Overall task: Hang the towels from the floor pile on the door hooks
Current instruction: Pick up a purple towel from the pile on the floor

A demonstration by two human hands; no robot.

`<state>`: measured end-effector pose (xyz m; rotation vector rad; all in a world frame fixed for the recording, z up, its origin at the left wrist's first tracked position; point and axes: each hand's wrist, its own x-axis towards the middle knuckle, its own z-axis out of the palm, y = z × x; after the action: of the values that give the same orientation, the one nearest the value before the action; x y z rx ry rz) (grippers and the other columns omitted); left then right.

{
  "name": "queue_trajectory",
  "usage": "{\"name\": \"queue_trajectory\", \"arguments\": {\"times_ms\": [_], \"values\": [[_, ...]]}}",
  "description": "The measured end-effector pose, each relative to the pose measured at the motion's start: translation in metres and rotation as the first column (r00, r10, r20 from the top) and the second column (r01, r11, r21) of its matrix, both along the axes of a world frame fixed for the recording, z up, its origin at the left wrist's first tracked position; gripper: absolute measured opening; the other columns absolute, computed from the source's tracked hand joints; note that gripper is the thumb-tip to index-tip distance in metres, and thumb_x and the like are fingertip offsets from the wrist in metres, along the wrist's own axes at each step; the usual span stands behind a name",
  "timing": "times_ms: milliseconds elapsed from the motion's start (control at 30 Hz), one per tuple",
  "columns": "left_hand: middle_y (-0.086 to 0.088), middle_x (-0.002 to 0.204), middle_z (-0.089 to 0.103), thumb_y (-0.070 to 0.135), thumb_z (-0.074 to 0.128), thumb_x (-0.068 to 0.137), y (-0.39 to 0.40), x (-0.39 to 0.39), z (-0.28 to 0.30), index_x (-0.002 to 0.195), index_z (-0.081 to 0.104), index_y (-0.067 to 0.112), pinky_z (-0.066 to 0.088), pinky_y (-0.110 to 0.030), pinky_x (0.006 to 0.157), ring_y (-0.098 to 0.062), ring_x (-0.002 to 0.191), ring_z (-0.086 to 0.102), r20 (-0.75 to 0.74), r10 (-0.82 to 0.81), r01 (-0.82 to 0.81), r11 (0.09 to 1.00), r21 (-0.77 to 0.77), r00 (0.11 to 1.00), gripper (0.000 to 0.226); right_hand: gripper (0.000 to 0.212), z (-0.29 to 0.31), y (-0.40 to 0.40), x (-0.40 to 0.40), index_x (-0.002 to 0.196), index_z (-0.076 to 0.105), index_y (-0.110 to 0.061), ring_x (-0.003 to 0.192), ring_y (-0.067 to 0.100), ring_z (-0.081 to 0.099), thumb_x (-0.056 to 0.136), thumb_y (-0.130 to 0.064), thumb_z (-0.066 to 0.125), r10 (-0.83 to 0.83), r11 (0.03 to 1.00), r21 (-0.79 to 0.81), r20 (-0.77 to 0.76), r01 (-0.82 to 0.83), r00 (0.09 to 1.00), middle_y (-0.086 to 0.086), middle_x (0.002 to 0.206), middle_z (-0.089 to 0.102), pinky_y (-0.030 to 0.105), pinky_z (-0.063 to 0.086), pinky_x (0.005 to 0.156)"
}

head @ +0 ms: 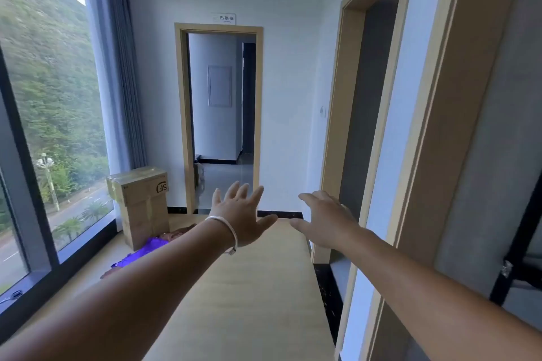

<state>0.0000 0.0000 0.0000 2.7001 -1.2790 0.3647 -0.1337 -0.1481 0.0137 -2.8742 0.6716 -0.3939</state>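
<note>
Both my arms reach forward over the pale wooden floor. My left hand (242, 214), with a white bracelet at the wrist, is spread open and holds nothing. My right hand (325, 221) is also open, fingers relaxed and pointing left, empty. A pile of towels lies on the floor at the left, below my left forearm: a purple towel (146, 248) and a brownish one (179, 234), both partly hidden by the arm. No door hooks are visible. A wooden door edge (434, 155) stands close on the right.
A tall cardboard box (140, 202) stands by the window (44, 126) and grey curtain (117, 82) at the left. An open doorway (223, 114) lies straight ahead. Another door frame (352, 97) opens on the right. A black strap (510, 258) hangs at the far right.
</note>
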Motion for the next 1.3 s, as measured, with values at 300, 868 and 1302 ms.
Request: {"name": "queue_trajectory", "arguments": {"times_ms": [300, 868, 1302], "values": [[-0.003, 0.161, 0.007, 0.073, 0.022, 0.087, -0.056, 0.094, -0.01, 0.151, 0.003, 0.03, 0.001, -0.057, 0.116, -0.025, 0.147, -0.004, 0.018, 0.037, -0.038, 0.999, 0.034, 0.999, 0.08, 0.067, 0.0, -0.062, 0.101, 0.148, 0.026, -0.029, 0.139, 0.02, 0.027, 0.091, -0.057, 0.047, 0.011, 1.0, -0.017, -0.002, -0.011, 1.0, -0.002, 0.153, 0.027, 0.044, 0.029, 0.109], [-0.003, 0.16, 0.011, 0.075, 0.022, 0.086, -0.248, 0.276, 0.003, 0.15, 0.002, 0.034, 0.001, -0.058, 0.114, -0.025, 0.147, -0.001, 0.069, 0.062, -0.062, 0.998, -0.005, 0.996, 0.079, 0.066, 0.01, -0.262, 0.283, 0.148, 0.026, -0.029, 0.14, 0.02, 0.025, 0.092, -0.057, 0.046, 0.056, 0.996, -0.068, 0.005, -0.055, 0.998, 0.0, 0.155, 0.025, 0.041, 0.028, 0.11], [-0.003, 0.159, 0.013, 0.075, 0.023, 0.086, -0.38, 0.468, -0.015, 0.15, 0.004, 0.034, 0.002, -0.058, 0.114, -0.026, 0.147, 0.0, 0.077, 0.033, -0.032, 0.999, -0.01, 0.996, 0.078, 0.067, -0.003, -0.386, 0.461, 0.149, 0.023, -0.028, 0.142, 0.02, 0.022, 0.093, -0.057, 0.045, 0.014, 0.998, -0.054, -0.029, -0.016, 0.999, -0.001, 0.156, 0.022, 0.043, 0.025, 0.113]]}}
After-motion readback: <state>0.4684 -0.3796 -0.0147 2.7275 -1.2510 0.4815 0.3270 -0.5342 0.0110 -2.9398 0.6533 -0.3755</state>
